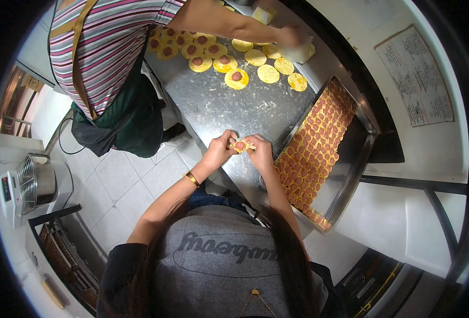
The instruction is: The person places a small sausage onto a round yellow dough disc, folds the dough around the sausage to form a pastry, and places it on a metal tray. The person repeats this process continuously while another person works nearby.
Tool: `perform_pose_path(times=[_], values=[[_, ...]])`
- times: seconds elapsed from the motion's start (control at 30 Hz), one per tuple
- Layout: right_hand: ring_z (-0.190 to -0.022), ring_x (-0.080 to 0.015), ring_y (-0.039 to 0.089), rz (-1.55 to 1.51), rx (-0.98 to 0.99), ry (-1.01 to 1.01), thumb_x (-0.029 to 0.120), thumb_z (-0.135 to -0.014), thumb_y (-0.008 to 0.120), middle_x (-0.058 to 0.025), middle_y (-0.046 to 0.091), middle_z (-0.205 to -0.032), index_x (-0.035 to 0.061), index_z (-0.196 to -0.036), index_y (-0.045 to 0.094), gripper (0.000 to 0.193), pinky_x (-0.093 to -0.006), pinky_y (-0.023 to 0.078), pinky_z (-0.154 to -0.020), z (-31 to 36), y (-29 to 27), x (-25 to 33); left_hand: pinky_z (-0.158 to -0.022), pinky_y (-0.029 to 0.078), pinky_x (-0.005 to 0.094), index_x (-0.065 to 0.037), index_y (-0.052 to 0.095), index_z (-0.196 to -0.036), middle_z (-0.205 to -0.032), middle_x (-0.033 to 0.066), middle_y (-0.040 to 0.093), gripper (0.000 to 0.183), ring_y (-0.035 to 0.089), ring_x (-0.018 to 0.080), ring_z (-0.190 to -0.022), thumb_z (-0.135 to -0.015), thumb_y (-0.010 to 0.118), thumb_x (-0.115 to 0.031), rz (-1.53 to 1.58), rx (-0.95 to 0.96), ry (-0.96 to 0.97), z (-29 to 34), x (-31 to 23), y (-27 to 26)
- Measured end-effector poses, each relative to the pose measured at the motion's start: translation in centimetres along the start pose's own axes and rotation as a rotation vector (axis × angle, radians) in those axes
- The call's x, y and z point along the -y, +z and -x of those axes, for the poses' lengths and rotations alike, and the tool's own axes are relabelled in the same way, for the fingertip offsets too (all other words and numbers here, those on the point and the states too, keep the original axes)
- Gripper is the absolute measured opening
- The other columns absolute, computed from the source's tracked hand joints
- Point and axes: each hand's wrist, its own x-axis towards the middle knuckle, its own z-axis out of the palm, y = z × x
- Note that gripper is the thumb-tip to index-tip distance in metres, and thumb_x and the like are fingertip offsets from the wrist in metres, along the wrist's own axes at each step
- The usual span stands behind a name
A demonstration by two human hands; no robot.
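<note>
Both hands are closed on the same small piece: the left hand point(219, 149) and the right hand point(261, 151) pinch opposite sides of a folded yellow dough piece with pinkish-brown filling point(239, 146). It is held over the near part of a grey metal table point(205, 108), between the fingertips, its filling showing in the middle. A gold-coloured band point(191, 178) circles the left wrist.

Just to the right of the right hand lies a large rectangular metal tray with a raised rim point(359, 172). Close-set rows of small yellow pieces with pinkish-brown centres point(315, 146) cover its left part and most of its length, while bare metal shows along its right side.

Farther up the table, flat round yellow dough discs topped with pinkish-brown balls point(236, 79) lie in a group, some overlapping at the left. Beside them to the right are plain flat yellow dough discs point(268, 74).

At the upper left stands a co-worker in a striped short-sleeved top point(110, 47) and a dark green apron point(126, 124). One arm reaches across above the discs; the co-worker's hand point(292, 40) is blurred, so its grip cannot be told.
</note>
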Motion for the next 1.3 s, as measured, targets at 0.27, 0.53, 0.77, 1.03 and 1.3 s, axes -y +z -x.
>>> perform_pose_path(times=[0.27,0.53,0.77,1.03,1.3], values=[[-0.082,-0.0333,0.062,0.007,-0.037,-0.05,-0.011,-0.069,0.063,-0.0144,0.061,-0.093,0.0014,-0.092,0.064,0.027,-0.0387,0.049,-0.07,0.3,-0.1,-0.1,-0.064,0.053,0.0286,-0.003,0.065,-0.095,-0.073,0.0097,0.067,0.026,0.067,0.0166,-0.069,-0.072,0.077,-0.01,-0.024,0.101,0.055,-0.3,0.8,0.2],[-0.082,-0.035,0.061,0.031,-0.062,-0.014,-0.008,-0.07,0.063,-0.0151,0.061,-0.091,0.0021,-0.09,0.063,0.023,-0.0402,0.048,-0.071,0.2,0.4,0.7,-0.058,0.048,0.0359,-0.003,0.059,-0.08,-0.068,0.012,0.062,0.031,0.063,0.025,-0.063,-0.071,0.078,-0.027,-0.221,0.089,0.018,-0.7,-0.3,0.0],[-0.084,-0.0338,0.06,0.07,-0.031,0.058,-0.012,-0.067,0.059,-0.015,0.059,-0.089,0.0011,-0.094,0.063,0.031,-0.0378,0.048,-0.074,0.8,1.0,-0.1,-0.059,0.048,0.0381,-0.005,0.057,-0.077,-0.068,0.0119,0.061,0.033,0.061,0.0298,-0.065,-0.07,0.077,-0.03,-0.264,0.075,0.05,-0.9,-0.7,0.6],[-0.086,-0.0339,0.061,0.134,-0.11,0.021,-0.013,-0.065,0.059,-0.0146,0.061,-0.093,0.0017,-0.096,0.063,0.034,-0.0375,0.049,-0.075,1.0,0.5,-0.4,-0.061,0.051,0.0332,-0.002,0.056,-0.084,-0.07,0.0118,0.062,0.03,0.064,0.0223,-0.066,-0.067,0.079,-0.011,-0.054,0.104,0.141,-1.6,1.1,0.5],[-0.087,-0.0345,0.061,0.049,-0.098,0.025,-0.014,-0.065,0.059,-0.0145,0.061,-0.095,0.0026,-0.097,0.063,0.036,-0.0376,0.049,-0.075,1.0,0.9,-0.4,-0.061,0.051,0.0326,-0.001,0.056,-0.085,-0.07,0.0129,0.063,0.032,0.065,0.0212,-0.067,-0.069,0.08,-0.014,-0.105,0.14,0.08,-1.8,0.7,0.8]])
